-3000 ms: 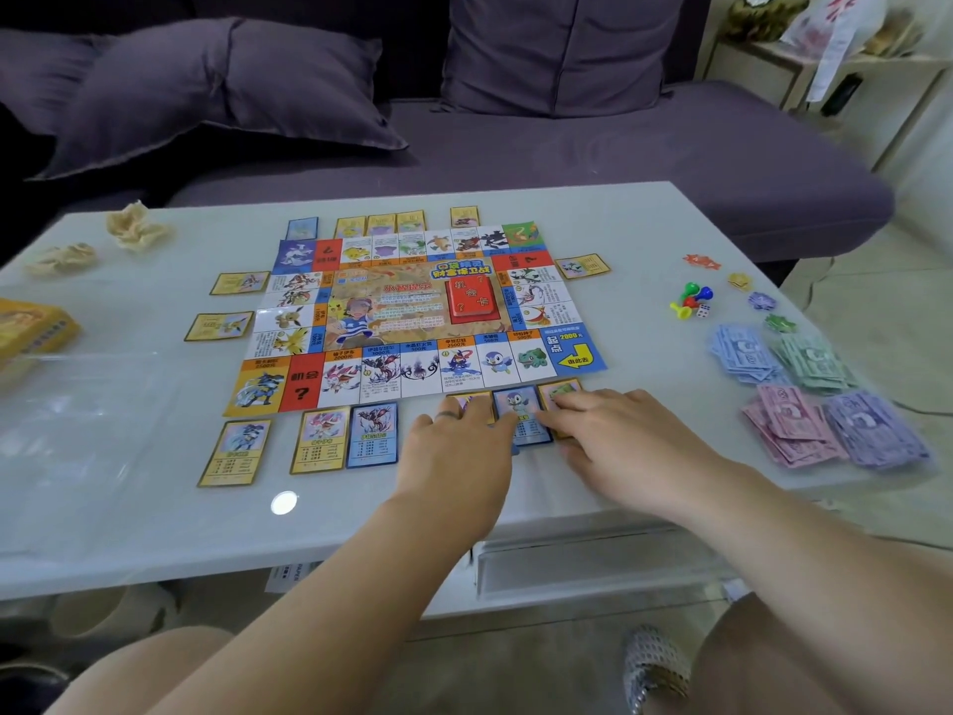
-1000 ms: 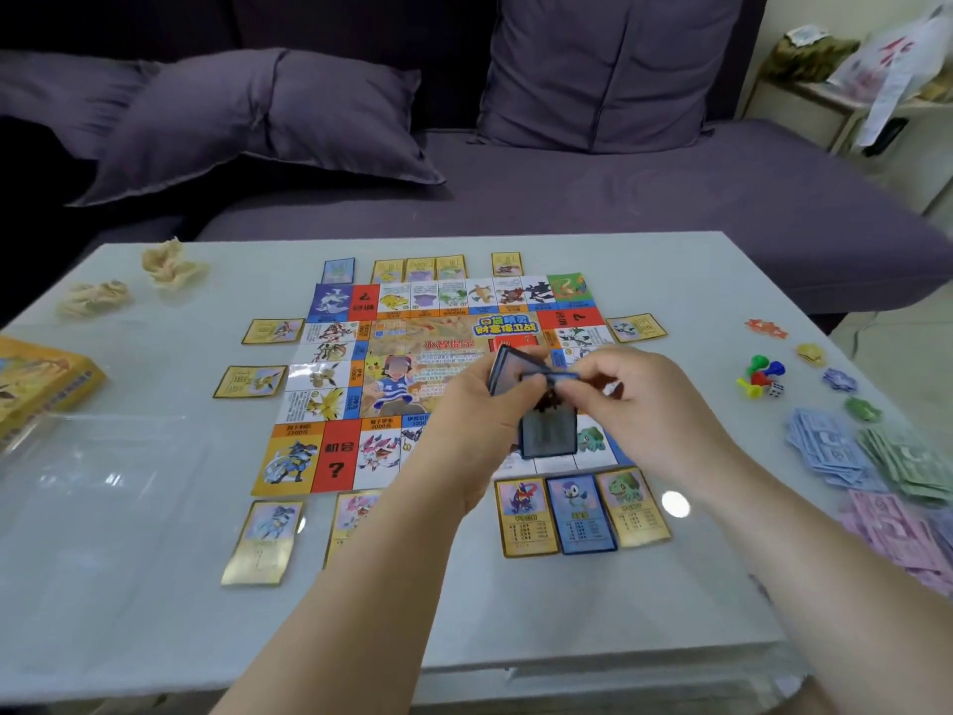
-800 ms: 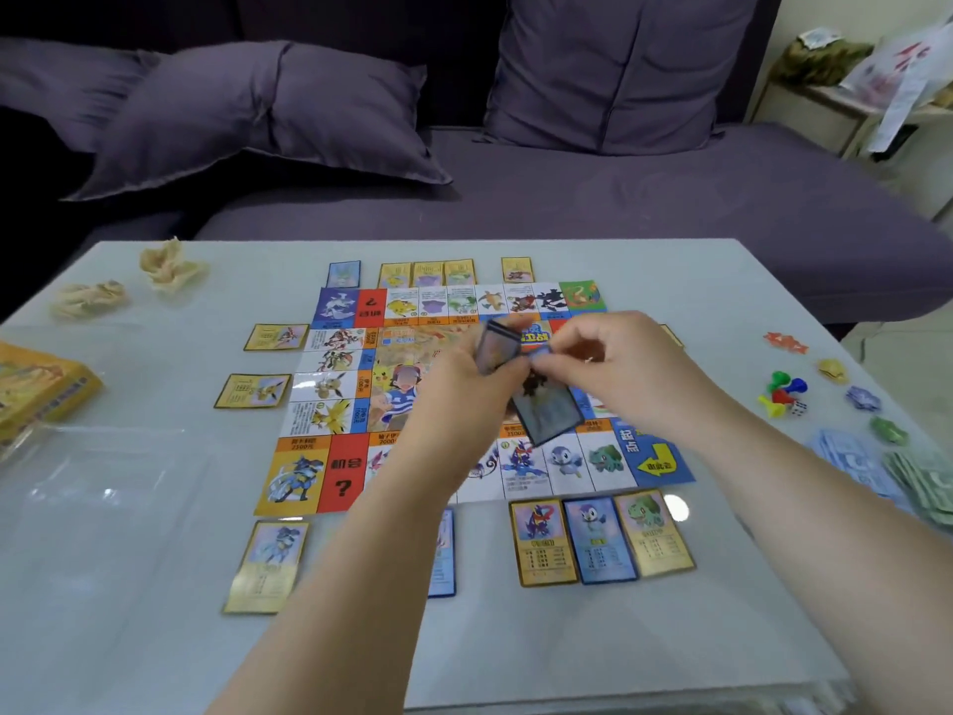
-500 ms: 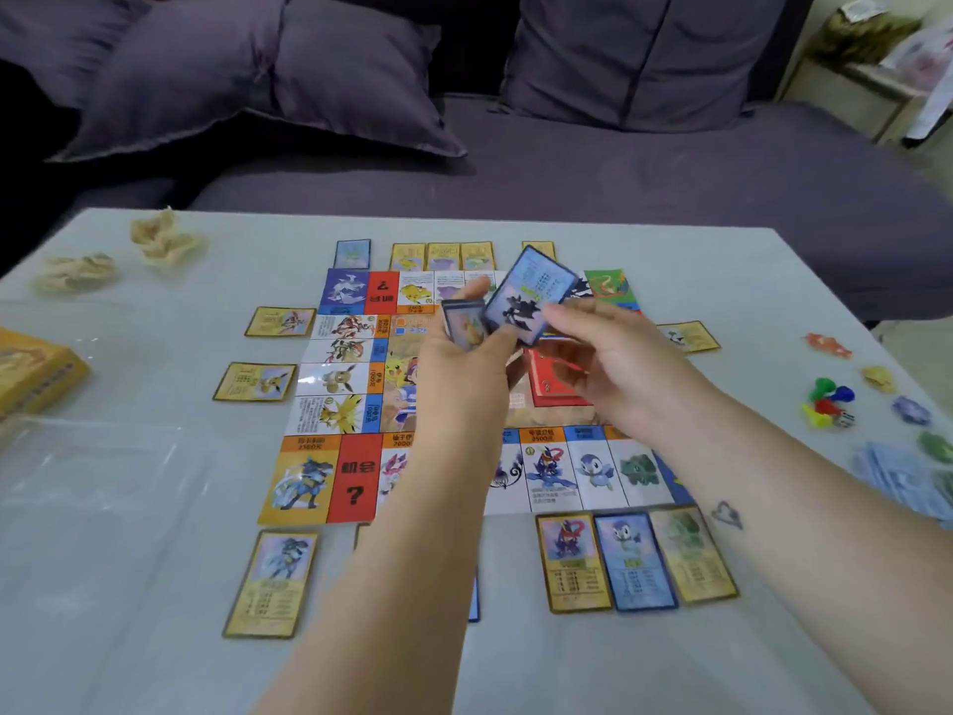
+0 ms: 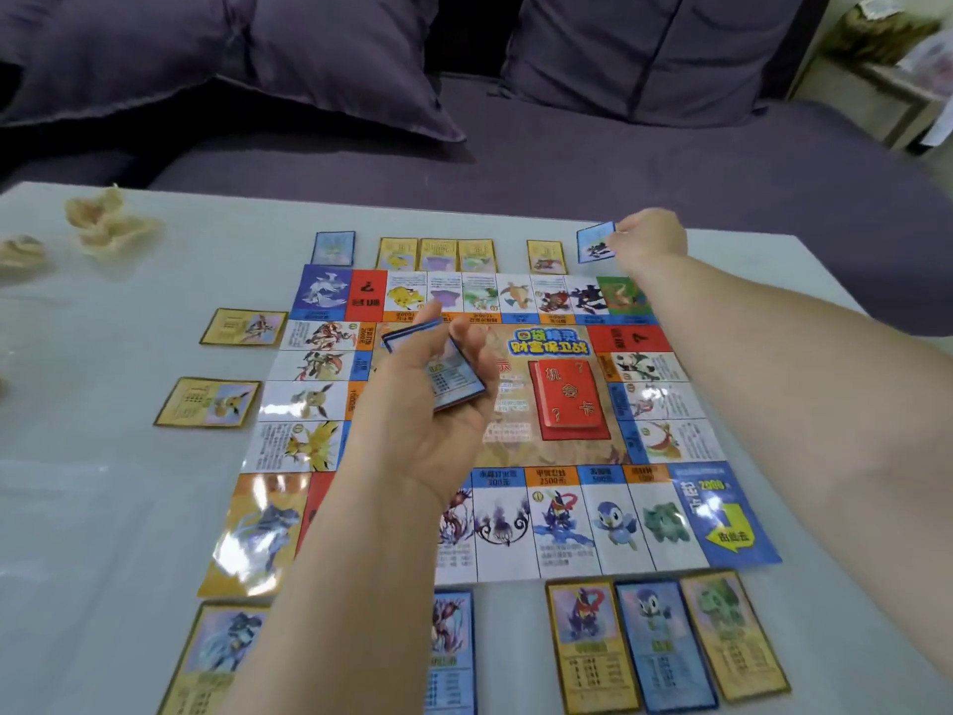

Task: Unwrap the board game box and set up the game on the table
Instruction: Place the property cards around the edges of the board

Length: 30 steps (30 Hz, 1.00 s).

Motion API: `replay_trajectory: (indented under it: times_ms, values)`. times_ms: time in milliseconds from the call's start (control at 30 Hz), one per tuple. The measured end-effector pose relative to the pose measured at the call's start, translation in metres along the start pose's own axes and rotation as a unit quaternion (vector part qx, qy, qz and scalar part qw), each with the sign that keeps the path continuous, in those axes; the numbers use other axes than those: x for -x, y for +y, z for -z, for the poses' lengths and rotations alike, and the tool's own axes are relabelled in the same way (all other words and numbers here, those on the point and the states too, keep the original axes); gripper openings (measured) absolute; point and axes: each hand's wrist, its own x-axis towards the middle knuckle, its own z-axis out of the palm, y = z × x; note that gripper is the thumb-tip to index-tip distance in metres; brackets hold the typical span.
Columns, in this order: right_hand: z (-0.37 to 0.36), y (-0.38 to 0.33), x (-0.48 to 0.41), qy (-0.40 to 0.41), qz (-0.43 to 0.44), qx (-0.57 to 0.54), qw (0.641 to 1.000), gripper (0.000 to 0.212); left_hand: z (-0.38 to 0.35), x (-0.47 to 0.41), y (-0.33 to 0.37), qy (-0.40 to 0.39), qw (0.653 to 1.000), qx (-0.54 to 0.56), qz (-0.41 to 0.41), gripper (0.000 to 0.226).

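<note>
Over the white table (image 5: pixel 129 508) I see the left hand (image 5: pixel 428 420) gripping a card stack (image 5: pixel 454 379) above the board (image 5: pixel 515 534), the right hand (image 5: pixel 647 240) outstretched, pinching one blue card (image 5: pixel 595 243).

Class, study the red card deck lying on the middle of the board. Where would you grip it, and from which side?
Probably from above: pinch the red card deck across its two long edges, thumb on one, fingers on the other. It lies flat on the board, so only its thin sides offer purchase.

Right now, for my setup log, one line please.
right hand: pinches blue card past far edge of board | left hand: holds spare cards over it
</note>
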Motion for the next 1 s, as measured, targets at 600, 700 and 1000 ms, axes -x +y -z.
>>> replay_trajectory:
  times_ms: [600,700,1000]
  values:
    - [-0.023,0.014,0.02,-0.115,0.297,0.357,0.878,0.047,0.005,-0.002,-0.008,0.012,1.0,0.021,0.014,0.029]
    - [-0.022,0.016,0.021,-0.124,0.306,0.369,0.869,0.049,0.006,-0.002,-0.009,0.011,1.0,0.02,0.018,0.029]
    - [-0.018,0.016,0.026,-0.134,0.308,0.397,0.854,0.05,0.004,0.0,-0.008,0.017,0.999,0.024,0.021,0.028]
